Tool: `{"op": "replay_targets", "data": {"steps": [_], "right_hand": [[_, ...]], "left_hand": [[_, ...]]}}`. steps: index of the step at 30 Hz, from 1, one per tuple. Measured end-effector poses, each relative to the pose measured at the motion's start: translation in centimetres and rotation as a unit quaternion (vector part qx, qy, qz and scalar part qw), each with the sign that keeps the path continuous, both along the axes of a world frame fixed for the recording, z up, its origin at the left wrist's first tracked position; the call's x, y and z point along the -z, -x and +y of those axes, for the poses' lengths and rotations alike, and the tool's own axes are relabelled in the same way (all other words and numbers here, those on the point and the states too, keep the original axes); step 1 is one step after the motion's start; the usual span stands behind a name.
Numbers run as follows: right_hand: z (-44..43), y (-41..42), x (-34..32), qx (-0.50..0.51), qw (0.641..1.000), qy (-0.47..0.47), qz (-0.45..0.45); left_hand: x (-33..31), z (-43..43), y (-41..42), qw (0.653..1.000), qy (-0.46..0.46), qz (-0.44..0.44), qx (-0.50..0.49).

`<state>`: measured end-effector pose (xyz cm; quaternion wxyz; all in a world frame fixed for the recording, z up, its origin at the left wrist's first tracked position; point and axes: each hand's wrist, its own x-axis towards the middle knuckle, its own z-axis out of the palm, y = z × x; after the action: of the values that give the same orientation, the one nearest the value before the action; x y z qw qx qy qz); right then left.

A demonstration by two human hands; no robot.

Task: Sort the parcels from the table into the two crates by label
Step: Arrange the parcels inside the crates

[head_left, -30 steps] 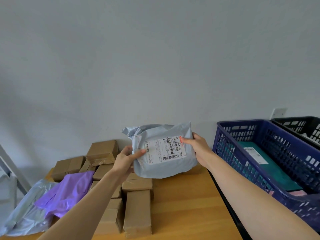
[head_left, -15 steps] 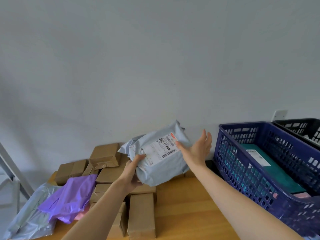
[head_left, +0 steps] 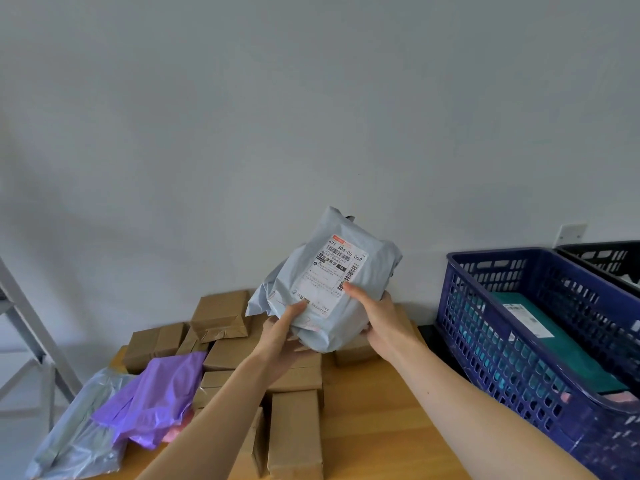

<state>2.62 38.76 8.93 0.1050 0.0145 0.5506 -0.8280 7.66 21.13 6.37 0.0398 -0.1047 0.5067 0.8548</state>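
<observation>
I hold a pale grey poly-bag parcel (head_left: 332,271) up above the table, turned almost upright, its white shipping label with barcodes facing me. My left hand (head_left: 284,336) grips its lower left edge, thumb on the label's corner. My right hand (head_left: 379,318) grips the lower right side, thumb pressed on the label by a barcode. To the right stands a blue crate (head_left: 519,341) holding a green parcel (head_left: 554,337) with a label. Behind it is a black crate (head_left: 609,261). Several brown cardboard boxes (head_left: 294,434) lie on the wooden table (head_left: 381,427).
A purple poly bag (head_left: 156,400) lies over a grey poly bag (head_left: 76,434) at the table's left front. A grey metal frame (head_left: 24,317) stands at the far left. A white wall with a socket plate (head_left: 571,233) is behind.
The parcel has been turned from lying sideways to nearly upright and raised. My right hand, off it half a second ago, has taken a new grip on its lower right side.
</observation>
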Motion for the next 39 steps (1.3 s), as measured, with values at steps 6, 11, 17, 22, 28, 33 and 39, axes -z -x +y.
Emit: {"op": "replay_targets", "data": {"steps": [6,11,17,22,28,33,39], "right_hand": [[1.9,1.1,0.2,-0.009,1.0,-0.026,-0.002],[2.7,0.8,0.2,-0.027,0.998,-0.056,0.012],[2.8,0.2,-0.6,-0.1,0.99,-0.072,0.067],[3.2,0.0,-1.3,-0.091,0.99,-0.083,0.074],[3.2,-0.4,-2.0,-0.068,0.992,-0.073,0.077],[4.9,-0.9,-2.7,-0.033,0.992,-0.087,0.085],[9.9,-2.4,-2.3,0.033,0.993,-0.085,0.074]], "left_hand": [[-2.2,-3.3,1.1,0.946,0.288,-0.039,-0.142],[-4.4,-3.7,2.0,0.884,0.46,0.047,-0.065],[-6.2,-3.3,2.3,0.935,0.341,0.061,0.074],[-6.0,-4.2,2.4,0.954,0.274,0.068,0.096],[-5.9,-4.5,3.0,0.96,0.244,0.09,0.103],[-6.4,-2.7,4.4,0.962,0.214,0.116,0.124],[-5.7,2.5,5.5,0.964,0.172,0.119,0.162]]}}
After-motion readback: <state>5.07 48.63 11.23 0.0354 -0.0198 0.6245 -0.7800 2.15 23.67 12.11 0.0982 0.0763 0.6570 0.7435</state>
